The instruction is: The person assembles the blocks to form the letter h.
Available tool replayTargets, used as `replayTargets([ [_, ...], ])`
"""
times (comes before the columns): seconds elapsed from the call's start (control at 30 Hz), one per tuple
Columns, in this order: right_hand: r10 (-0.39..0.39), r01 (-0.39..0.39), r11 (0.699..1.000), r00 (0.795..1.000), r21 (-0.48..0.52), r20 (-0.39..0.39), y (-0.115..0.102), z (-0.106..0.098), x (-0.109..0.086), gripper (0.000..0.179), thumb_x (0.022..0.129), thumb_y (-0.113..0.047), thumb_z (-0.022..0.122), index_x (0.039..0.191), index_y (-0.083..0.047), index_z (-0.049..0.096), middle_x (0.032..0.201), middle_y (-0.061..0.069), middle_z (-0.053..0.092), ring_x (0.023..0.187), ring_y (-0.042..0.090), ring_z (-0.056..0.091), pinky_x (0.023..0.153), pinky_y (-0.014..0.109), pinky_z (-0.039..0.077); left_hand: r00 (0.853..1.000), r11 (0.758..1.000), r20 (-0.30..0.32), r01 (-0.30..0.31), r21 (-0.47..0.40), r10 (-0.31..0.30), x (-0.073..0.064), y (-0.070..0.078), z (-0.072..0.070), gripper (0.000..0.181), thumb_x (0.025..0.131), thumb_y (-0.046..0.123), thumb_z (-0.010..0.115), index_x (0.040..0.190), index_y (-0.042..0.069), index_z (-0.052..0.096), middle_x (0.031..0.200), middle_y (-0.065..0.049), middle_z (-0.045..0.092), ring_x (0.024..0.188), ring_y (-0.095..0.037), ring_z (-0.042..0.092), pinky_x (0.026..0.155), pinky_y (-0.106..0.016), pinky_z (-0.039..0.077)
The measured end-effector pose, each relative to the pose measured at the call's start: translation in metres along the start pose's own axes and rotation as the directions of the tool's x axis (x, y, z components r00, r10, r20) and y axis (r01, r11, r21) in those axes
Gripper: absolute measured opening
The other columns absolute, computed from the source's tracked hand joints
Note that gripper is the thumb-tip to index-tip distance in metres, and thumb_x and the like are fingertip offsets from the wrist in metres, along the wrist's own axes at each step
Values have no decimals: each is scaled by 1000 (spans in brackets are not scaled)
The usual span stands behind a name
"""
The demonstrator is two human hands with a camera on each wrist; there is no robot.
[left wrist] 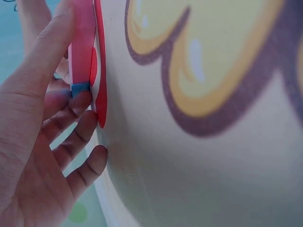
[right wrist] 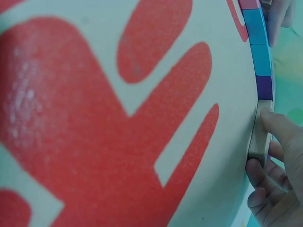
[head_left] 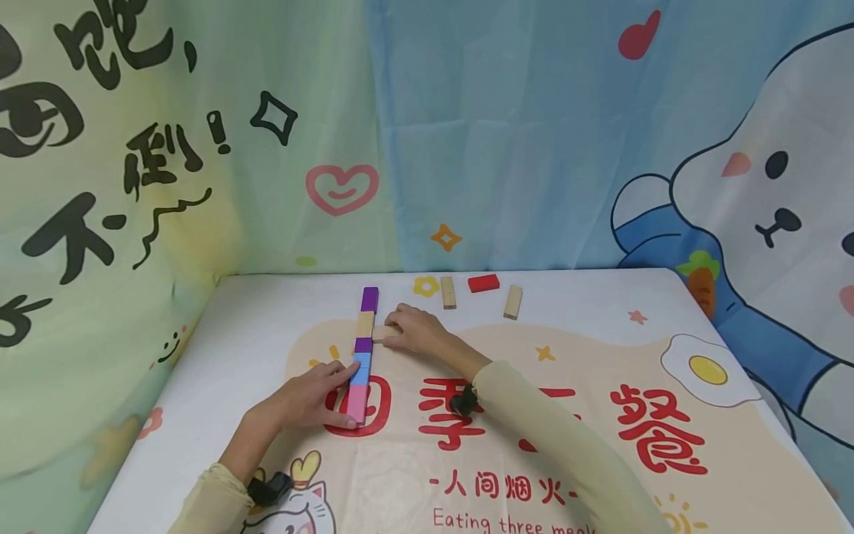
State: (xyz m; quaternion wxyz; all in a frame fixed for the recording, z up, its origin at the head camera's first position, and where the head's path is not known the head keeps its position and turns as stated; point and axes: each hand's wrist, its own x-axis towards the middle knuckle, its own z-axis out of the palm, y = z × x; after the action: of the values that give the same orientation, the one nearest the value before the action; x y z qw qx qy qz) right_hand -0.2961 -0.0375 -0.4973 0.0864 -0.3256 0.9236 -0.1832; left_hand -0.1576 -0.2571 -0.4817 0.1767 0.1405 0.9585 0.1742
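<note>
A straight row of blocks lies on the table: a purple block [head_left: 370, 299] at the far end, a plain wooden block [head_left: 365, 324], another purple block [head_left: 363, 345], light blue blocks [head_left: 360, 368] and a pink section [head_left: 356, 404] nearest me. My left hand [head_left: 310, 397] rests along the row's left side, its index fingertip at the blue and its thumb at the pink. In the left wrist view, the thumb lies along the pink block [left wrist: 83, 52]. My right hand [head_left: 420, 330] pinches a plain wooden block [right wrist: 259, 135] at the row's right side, close by the purple block [right wrist: 264, 87].
Two loose plain wooden blocks, one left [head_left: 448, 293] and one right [head_left: 513, 302], lie toward the table's back edge with a red block [head_left: 483, 283] between them. A printed cloth [head_left: 520, 148] hangs behind the table. The tabletop [head_left: 587, 297] bears red lettering and drawings.
</note>
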Motion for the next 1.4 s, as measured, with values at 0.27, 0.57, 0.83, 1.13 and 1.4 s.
replayTargets([
  [0.27, 9, -9, 999, 1000, 49, -11, 4, -1, -5, 46, 89, -41, 69, 123, -11, 64, 111, 3, 61, 92, 14, 55, 83, 28, 51, 1000, 1000, 0, -5, 10, 5, 1, 1, 0, 103, 67, 65, 76, 152, 26, 33, 130, -2, 51, 111, -14, 47, 79, -29, 54],
  [0.57, 66, -64, 996, 997, 60, -30, 32, -27, -27, 48, 87, -43, 70, 124, -13, 63, 116, 3, 62, 109, 17, 60, 90, 36, 53, 1000, 1000, 4, 8, 8, -8, 1, 1, -2, 103, 67, 65, 76, 152, 27, 33, 131, 0, 50, 113, -14, 46, 79, -29, 54],
  [0.83, 100, -94, 990, 993, 109, -55, 77, -41, -58, 48, 87, -40, 71, 126, -12, 62, 115, 5, 62, 103, 20, 61, 87, 37, 54, 1000, 1000, 1, 6, -6, -6, 0, 2, 0, 102, 66, 63, 77, 151, 28, 34, 131, -1, 50, 114, -14, 46, 78, -29, 55],
  [1.13, 148, -136, 985, 982, 110, -114, 105, -53, -79, 47, 87, -36, 73, 124, -9, 63, 115, 9, 63, 99, 22, 62, 85, 38, 55, 1000, 1000, 2, 0, -3, 0, 0, 3, -2, 101, 68, 62, 77, 151, 25, 34, 132, -3, 50, 115, -16, 47, 78, -30, 56],
  [1.4, 201, -184, 977, 963, 106, -180, 123, -58, -82, 54, 86, -33, 73, 131, -7, 58, 123, 15, 56, 111, 29, 56, 91, 47, 52, 1000, 1000, 4, 1, -7, -1, -2, 3, 0, 102, 68, 62, 77, 152, 26, 32, 132, -2, 49, 114, -16, 47, 79, -31, 56],
])
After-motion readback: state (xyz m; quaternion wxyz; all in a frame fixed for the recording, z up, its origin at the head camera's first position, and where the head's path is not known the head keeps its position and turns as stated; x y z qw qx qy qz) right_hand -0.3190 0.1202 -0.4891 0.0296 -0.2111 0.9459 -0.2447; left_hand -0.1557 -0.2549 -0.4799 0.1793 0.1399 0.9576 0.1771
